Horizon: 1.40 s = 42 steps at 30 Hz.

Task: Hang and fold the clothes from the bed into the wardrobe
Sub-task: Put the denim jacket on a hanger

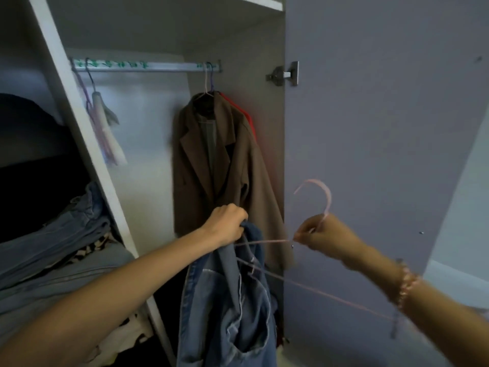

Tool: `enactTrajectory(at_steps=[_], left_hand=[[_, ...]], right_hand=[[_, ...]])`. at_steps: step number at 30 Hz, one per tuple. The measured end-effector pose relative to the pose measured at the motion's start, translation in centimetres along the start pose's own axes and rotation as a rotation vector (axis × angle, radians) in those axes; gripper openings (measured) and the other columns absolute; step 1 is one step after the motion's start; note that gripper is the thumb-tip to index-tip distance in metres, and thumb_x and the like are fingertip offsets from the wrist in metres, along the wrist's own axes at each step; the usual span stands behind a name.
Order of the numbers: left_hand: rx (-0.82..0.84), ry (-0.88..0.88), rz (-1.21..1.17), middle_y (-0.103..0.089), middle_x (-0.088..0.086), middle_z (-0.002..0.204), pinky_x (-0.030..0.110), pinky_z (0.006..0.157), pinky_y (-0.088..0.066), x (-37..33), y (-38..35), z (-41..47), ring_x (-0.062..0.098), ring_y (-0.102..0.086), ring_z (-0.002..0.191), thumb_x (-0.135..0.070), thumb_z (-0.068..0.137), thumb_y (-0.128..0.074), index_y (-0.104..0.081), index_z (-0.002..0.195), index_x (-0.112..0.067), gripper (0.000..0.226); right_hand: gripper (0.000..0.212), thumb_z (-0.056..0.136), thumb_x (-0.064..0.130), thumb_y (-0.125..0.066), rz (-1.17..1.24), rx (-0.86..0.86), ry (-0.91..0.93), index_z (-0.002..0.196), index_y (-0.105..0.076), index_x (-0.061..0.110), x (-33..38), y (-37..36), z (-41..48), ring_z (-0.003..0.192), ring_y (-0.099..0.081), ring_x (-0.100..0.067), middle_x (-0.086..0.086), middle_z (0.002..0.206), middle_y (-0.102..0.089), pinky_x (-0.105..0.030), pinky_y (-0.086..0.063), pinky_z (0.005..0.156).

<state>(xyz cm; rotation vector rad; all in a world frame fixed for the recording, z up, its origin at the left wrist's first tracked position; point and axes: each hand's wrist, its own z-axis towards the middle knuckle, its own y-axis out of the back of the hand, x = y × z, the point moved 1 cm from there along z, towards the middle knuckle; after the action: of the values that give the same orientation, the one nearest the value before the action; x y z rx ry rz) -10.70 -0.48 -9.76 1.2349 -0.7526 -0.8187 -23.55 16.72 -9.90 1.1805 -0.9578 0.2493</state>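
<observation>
"Gripping what, in the foreground?" asks the desk.

"A blue denim jacket (227, 300). The person's left hand (227, 225) has its fingers curled round the bunched top of it. The rest hangs straight down, low in the frame, in front of the open wardrobe."

"And the other hand?"

"The right hand (328, 237), a beaded bracelet (406, 283) on its wrist, pinches a thin pink hanger (326, 197) just below the hook, which points up. One shoulder of the hanger reaches across to the jacket's top by the left hand. Whether it sits inside the cloth I cannot tell. Its far end is blurred."

"Behind them?"

"To the right, the lilac wardrobe door (383, 128) stands open on its metal hinge (285, 74). Further in, a brown coat (214, 160) hangs from the right end of the rail (145, 67), with a red garment (248, 120) pressed just behind it. A cluster of hangers (102, 128) dangles at the rail's left end. Left of the white partition (88, 144), folded jeans (53, 234) are stacked on a shelf with dark clothing above."
</observation>
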Motion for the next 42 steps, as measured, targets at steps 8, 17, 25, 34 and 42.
enactTrajectory(at_steps=[8, 17, 25, 34, 42], left_hand=[[-0.081, -0.109, 0.115, -0.062, 0.012, 0.107, 0.035, 0.079, -0.042, -6.4, 0.4, 0.7, 0.03, -0.058, 0.101, -0.006, 0.085, -0.047, -0.059, 0.101, -0.009, 0.02], [0.029, 0.059, -0.237, -0.058, -0.005, 0.097, 0.03, 0.083, -0.047, -3.7, 2.3, 1.9, 0.013, -0.056, 0.094, -0.054, 0.074, -0.066, -0.059, 0.101, -0.021, 0.043], [0.039, -0.089, -0.404, -0.071, 0.002, 0.091, 0.031, 0.071, -0.049, 0.0, -4.2, 2.7, 0.013, -0.065, 0.083, -0.091, 0.067, -0.021, -0.066, 0.093, -0.014, 0.093], [-0.446, -0.204, -0.54, -0.045, -0.013, 0.045, 0.011, 0.043, -0.022, 5.3, -0.8, 4.2, -0.006, -0.035, 0.038, -0.082, 0.073, -0.037, -0.03, 0.048, -0.028, 0.06], [-0.534, -0.313, -0.591, -0.042, -0.017, 0.045, 0.007, 0.042, -0.021, 6.4, -0.6, 4.5, -0.007, -0.034, 0.039, -0.071, 0.08, -0.045, -0.025, 0.051, -0.032, 0.053]], right_hand=[[0.021, 0.081, -0.006, -0.057, 0.354, 0.071, 0.047, 0.077, -0.053, 0.015, -3.1, -5.4, 4.4, 0.052, -0.048, -0.002, 0.006, 0.064, -0.053, -0.013, -0.035, 0.046], [0.011, 0.078, 0.01, -0.059, 0.573, -0.089, -0.052, 0.067, -0.059, 0.009, -4.1, -7.5, 8.4, 0.072, -0.055, -0.017, -0.009, 0.072, -0.061, -0.033, -0.045, 0.064], [0.035, 0.082, -0.012, -0.05, 0.558, 0.057, 0.051, 0.053, -0.051, 0.008, -2.5, -4.8, 8.9, 0.037, -0.049, -0.002, 0.006, 0.037, -0.052, -0.018, -0.04, 0.041], [0.042, 0.073, 0.015, -0.071, 0.57, 0.174, -0.083, 0.11, -0.057, 0.001, -13.9, 2.7, 6.7, 0.065, -0.065, -0.01, 0.001, 0.071, -0.072, -0.026, -0.052, 0.067], [0.037, 0.089, 0.044, -0.055, 0.234, 0.304, -0.033, 0.114, -0.054, 0.017, -13.1, -18.0, 4.5, 0.093, -0.057, 0.009, 0.01, 0.103, -0.061, -0.017, -0.045, 0.088]])
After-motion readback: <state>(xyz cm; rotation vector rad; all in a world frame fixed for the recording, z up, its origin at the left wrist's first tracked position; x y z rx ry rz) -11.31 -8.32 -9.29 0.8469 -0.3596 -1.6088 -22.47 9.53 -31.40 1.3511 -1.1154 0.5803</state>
